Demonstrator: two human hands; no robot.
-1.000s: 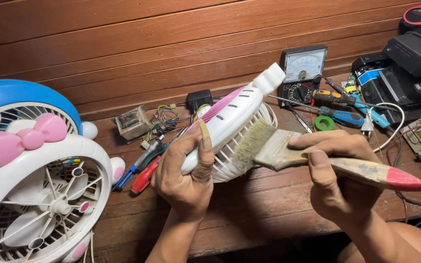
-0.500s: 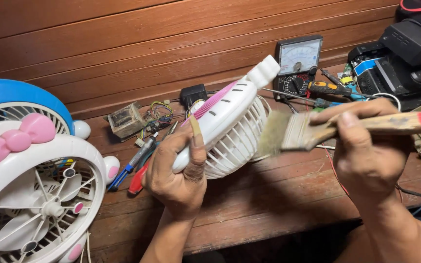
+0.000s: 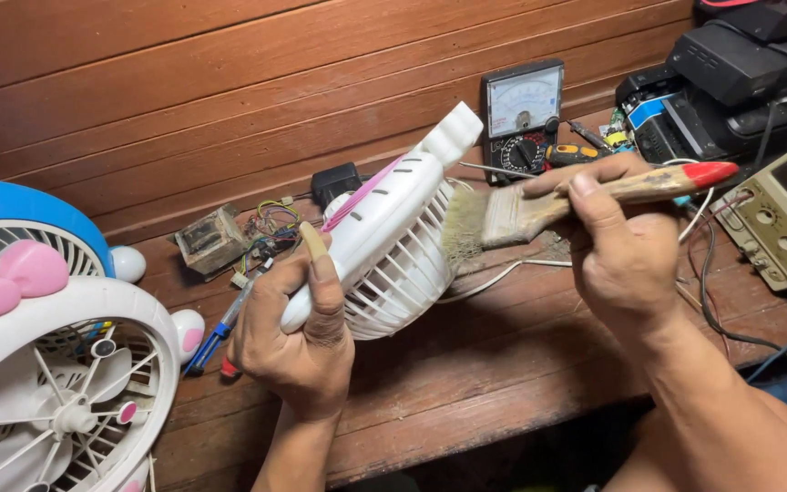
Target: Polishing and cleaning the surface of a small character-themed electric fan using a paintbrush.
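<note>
Since the earlier frame the right hand (image 3: 626,260) has been bringing the wooden paintbrush (image 3: 557,205) down and leftward, so the bristles are now touching the slatted grille of the white fan housing (image 3: 392,246). The left hand (image 3: 293,333) is gripping that housing firmly, fingers wrapped under it and thumb pressed over the top, holding it tilted above the wooden bench (image 3: 503,364); the right hand is closed fully round the brush handle. The step in hand appears to be dusting the grille; the next stroke likely calls for turning the housing to reach unbrushed slats. An analogue multimeter (image 3: 523,118) is leaning against the wall behind; a beige instrument box (image 3: 781,219) is sitting at right, a pink-bowed fan (image 3: 56,364) at left.
</note>
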